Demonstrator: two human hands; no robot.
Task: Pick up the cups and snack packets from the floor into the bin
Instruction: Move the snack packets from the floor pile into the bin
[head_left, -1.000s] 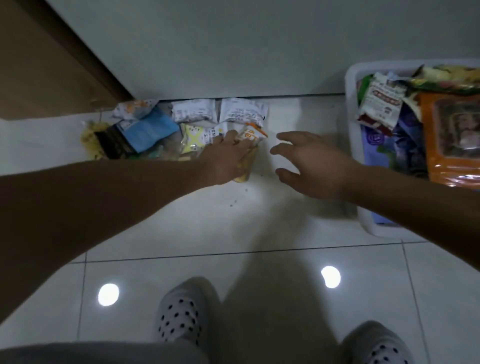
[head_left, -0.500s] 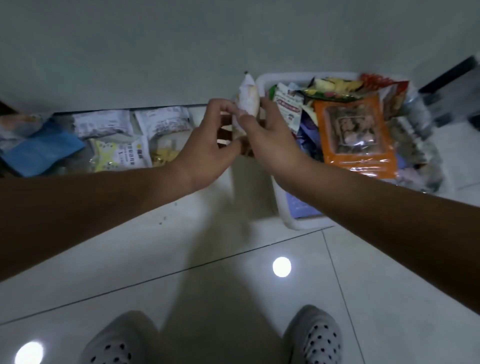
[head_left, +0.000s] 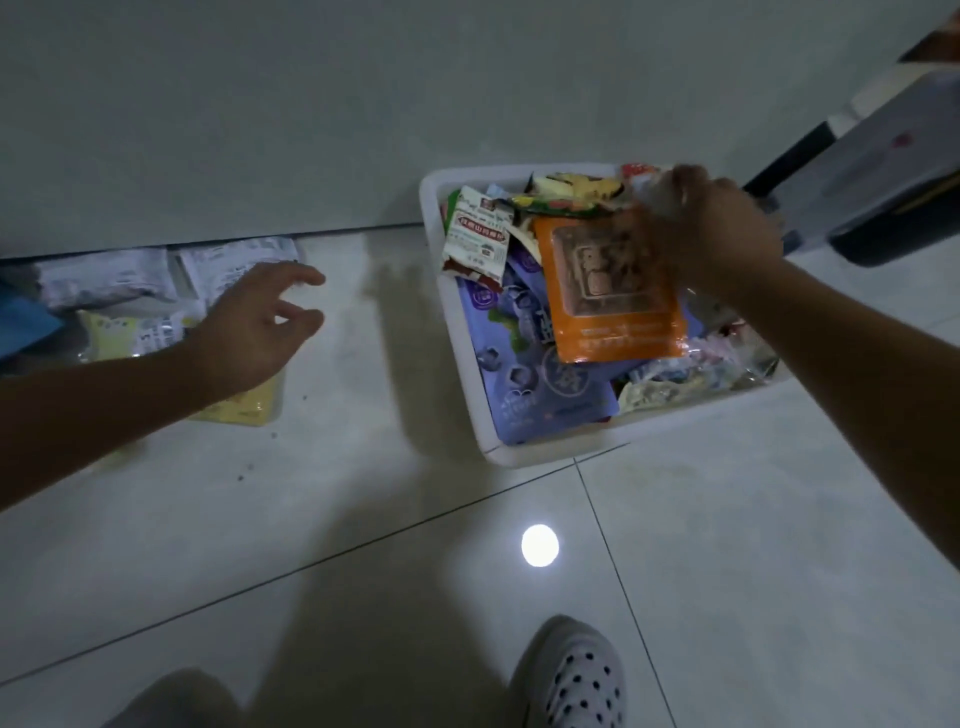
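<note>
Left hand (head_left: 260, 325) low, fingers loosely spread; right hand (head_left: 714, 231) forward, fingers pinched on a blurred packet (head_left: 652, 195).

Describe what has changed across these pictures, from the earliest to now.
The left hand lifted a small packet from the floor pile and passed it to the right hand, which now holds it over the bin. The left hand let go and returned, open, towards the floor pile. The bin stayed put.

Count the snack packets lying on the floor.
5 visible: left white packet and right white packet against the wall, blue packet at the frame's left edge, pale printed packet nearer, yellow packet partly behind the left hand. More may be hidden or out of frame.
</note>
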